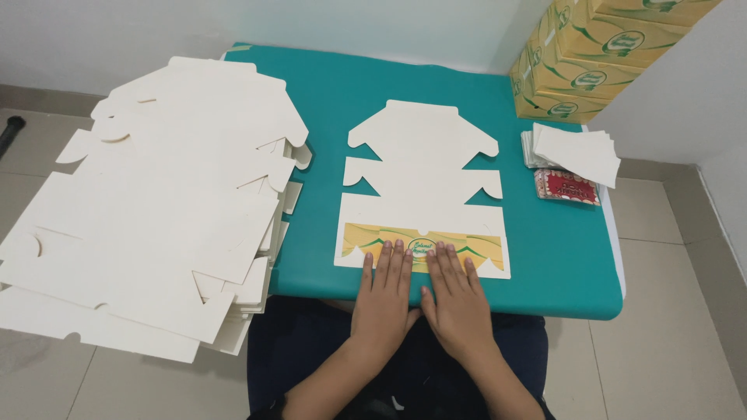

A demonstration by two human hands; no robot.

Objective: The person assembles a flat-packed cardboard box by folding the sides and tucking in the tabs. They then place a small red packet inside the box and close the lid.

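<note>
A flat die-cut cardboard box blank [424, 167], cream on its upper face, lies in the middle of the teal table [560, 257]. Its near flap [467, 241] is folded over and shows a yellow and green print. My left hand [385, 299] and my right hand [455, 299] lie side by side, palms down with fingers spread, pressing on that folded flap at the table's near edge. Neither hand grips anything.
A large stack of the same cream blanks [156, 202] fills the left side and hangs over the table edge. Assembled yellow boxes [599, 54] are stacked at the back right. White paper sheets [576, 152] and a small red pack [566, 187] lie at the right.
</note>
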